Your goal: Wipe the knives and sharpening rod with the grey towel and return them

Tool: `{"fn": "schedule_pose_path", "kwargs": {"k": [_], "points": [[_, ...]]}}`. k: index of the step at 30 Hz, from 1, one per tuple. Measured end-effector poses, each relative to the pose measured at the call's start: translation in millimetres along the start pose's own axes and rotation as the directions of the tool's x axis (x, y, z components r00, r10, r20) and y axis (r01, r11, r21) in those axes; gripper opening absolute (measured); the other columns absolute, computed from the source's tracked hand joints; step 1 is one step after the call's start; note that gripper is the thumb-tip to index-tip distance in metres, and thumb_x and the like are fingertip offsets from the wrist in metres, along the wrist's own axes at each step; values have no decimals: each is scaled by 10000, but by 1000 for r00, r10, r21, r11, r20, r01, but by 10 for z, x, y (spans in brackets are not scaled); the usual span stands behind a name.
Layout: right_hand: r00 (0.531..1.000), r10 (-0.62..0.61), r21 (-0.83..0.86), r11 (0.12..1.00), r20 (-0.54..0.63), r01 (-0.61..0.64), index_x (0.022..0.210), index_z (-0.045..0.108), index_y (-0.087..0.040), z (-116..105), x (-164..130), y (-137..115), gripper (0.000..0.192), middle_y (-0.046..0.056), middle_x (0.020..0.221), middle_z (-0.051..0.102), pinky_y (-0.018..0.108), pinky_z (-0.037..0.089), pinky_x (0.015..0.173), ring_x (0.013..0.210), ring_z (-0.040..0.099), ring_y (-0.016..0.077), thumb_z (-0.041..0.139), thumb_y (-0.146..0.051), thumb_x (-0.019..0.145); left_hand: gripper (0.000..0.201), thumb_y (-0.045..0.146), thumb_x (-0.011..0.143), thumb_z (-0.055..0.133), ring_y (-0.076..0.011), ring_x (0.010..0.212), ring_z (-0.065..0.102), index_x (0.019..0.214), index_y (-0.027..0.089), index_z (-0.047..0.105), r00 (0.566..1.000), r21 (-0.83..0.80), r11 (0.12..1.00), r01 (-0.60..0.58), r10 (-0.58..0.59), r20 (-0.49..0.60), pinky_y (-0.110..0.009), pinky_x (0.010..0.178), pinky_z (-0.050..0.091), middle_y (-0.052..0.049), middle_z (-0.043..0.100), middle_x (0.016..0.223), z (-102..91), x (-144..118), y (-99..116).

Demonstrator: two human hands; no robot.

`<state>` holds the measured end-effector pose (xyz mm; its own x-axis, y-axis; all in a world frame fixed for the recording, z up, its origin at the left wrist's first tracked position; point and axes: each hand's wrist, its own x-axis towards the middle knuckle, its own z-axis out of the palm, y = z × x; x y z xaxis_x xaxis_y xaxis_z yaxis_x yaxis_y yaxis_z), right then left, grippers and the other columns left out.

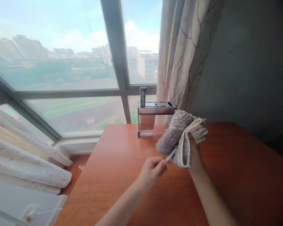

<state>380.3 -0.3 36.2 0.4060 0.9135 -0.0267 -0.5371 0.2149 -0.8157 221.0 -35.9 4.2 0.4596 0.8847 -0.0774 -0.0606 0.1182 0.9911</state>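
My left hand (pixel 153 170) is closed around the thin light-grey handle (pixel 171 155) of a tool. The tool's far end goes against or into a folded grey towel (pixel 171 135), where the fabric hides it, so I cannot tell its kind. My right hand (pixel 194 150) holds the towel from the right, its fingers mostly covered by the cloth. The towel has a cream edge and is raised above the table. Just behind it stands a clear-sided knife holder (pixel 157 110) with slots on top. A dark handle (pixel 143 96) sticks up from the holder's left end.
The reddish-brown wooden table (pixel 122 188) spreads under my arms. Beyond it are a large window (pixel 61 62) and a patterned curtain (pixel 179 47). A pale curtain (pixel 25 150) hangs at the left, above a wall socket (pixel 28 215) with a white cable.
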Motion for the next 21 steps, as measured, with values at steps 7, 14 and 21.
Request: {"fn": "schedule_pose_path", "kwargs": {"k": [7,14,21], "points": [[968,-217,-14,976,-129,217,1198,606,-263,88,32,-46,472,-21,1044,697,307,510,846,931,637,164,714,-390,756,308,332,944,431,-124,613,471,801,160,641,917,652,721,-235,388,-98,-237,584,334,-22,550,650,-63,-60,90],[984,120,91,987,129,-132,994,691,-277,15,-7,-45,428,1,911,728,404,550,824,953,657,242,628,-615,739,313,331,948,426,-105,565,393,780,149,616,936,563,781,-271,349,-34,-238,548,288,7,457,605,-22,-117,116],[995,67,-82,995,76,-61,1091,626,-176,-95,-40,-136,386,57,1051,655,395,544,805,935,639,204,569,-498,886,431,553,859,523,-58,457,221,802,131,591,991,-102,993,60,-47,127,-219,438,151,68,307,540,93,-168,204]]}}
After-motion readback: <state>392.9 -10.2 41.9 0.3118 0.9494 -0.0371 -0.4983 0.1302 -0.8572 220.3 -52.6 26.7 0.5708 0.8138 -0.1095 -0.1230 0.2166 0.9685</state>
